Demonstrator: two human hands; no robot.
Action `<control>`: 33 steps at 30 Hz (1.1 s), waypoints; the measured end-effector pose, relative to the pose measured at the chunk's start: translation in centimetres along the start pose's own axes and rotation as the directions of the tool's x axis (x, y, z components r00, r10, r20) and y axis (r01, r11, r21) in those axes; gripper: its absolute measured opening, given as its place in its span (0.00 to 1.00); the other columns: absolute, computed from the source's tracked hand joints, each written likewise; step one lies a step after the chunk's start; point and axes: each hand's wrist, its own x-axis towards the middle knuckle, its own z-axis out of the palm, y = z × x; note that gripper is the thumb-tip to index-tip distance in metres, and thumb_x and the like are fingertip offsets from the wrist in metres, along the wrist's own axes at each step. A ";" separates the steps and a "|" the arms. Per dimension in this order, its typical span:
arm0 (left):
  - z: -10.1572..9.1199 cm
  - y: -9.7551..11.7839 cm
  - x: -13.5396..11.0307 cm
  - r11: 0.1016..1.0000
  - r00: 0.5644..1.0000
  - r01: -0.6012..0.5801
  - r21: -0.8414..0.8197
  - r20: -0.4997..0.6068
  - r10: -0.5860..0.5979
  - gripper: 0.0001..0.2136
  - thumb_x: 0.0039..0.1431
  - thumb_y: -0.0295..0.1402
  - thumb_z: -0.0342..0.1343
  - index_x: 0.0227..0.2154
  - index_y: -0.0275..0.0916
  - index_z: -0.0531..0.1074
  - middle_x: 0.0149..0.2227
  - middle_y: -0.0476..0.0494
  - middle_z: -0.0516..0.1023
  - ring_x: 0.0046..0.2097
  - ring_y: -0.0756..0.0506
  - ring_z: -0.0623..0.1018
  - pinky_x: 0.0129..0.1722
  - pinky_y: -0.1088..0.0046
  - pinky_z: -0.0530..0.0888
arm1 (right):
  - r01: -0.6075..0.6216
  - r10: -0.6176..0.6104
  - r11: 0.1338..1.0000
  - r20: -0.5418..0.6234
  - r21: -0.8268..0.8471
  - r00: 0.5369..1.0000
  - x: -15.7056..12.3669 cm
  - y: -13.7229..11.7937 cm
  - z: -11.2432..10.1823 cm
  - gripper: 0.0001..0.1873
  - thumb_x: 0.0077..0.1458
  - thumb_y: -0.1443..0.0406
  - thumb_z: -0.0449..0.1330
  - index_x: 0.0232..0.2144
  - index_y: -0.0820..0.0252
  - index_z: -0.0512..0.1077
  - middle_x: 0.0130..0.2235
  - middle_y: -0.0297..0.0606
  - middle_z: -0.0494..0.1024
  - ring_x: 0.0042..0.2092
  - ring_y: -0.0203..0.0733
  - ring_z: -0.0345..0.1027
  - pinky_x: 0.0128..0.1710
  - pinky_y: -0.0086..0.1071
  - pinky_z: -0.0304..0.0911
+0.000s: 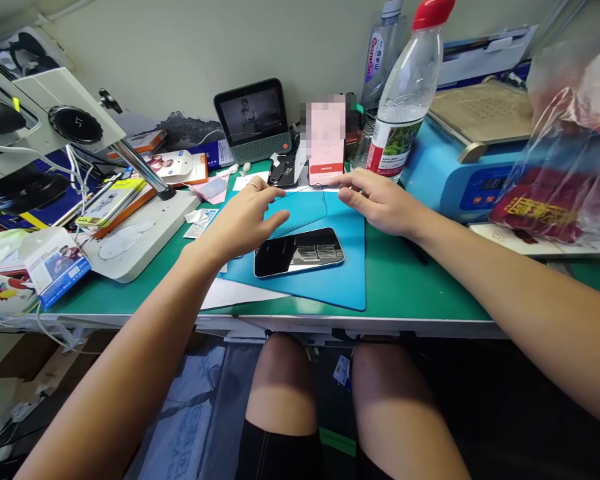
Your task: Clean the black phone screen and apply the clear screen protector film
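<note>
A smartphone (300, 253) with a dark, reflective screen lies face up on the blue mat (347, 287). Just behind it is a clear glass screen protector (305, 210) with a thin black border. My left hand (247, 217) reaches over the protector's left end, thumb and fingers apart. Whether its fingertips touch the glass I cannot tell. Beyond the protector's right end, my right hand (380, 200) is stretched out with the index finger extended and the thumb apart from it. Nothing shows between its fingers.
A smart display (253, 113) and an upright phone with a pink screen (327, 143) stand at the back. To the right are a red-capped bottle (405, 93), a blue machine (430, 167) and a plastic bag (570, 153). A microscope stand base (135, 247) and small boxes crowd the left.
</note>
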 end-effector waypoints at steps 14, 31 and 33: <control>-0.1 1.3 -0.3 0.946 0.998 0.031 -0.322 0.056 -0.014 0.18 0.74 0.41 0.46 0.44 0.39 0.79 0.48 0.41 0.81 0.50 0.41 0.79 0.53 0.62 0.75 | 0.101 -0.101 0.995 -0.008 -0.016 0.995 0.0 -0.8 -0.1 0.15 0.65 0.52 0.59 0.35 0.51 0.80 0.41 0.42 0.81 0.42 0.52 0.72 0.46 0.49 0.66; 0.3 -0.1 -3.0 0.887 0.939 0.214 -0.409 0.335 -0.072 0.30 0.73 0.56 0.42 0.70 0.47 0.63 0.71 0.45 0.68 0.71 0.38 0.67 0.70 0.58 0.64 | 0.247 -0.248 0.969 -0.041 -0.028 0.968 -0.5 -2.9 0.1 0.15 0.67 0.52 0.58 0.37 0.51 0.80 0.39 0.40 0.80 0.41 0.48 0.72 0.44 0.46 0.68; 0.7 -0.2 -3.2 0.879 0.947 0.190 -0.437 0.316 -0.048 0.30 0.72 0.55 0.44 0.70 0.45 0.63 0.69 0.42 0.71 0.69 0.38 0.70 0.68 0.59 0.67 | 0.212 -0.213 0.977 -0.023 -0.032 0.977 -0.5 -2.8 0.1 0.16 0.66 0.50 0.58 0.41 0.51 0.79 0.39 0.39 0.79 0.41 0.48 0.72 0.44 0.45 0.68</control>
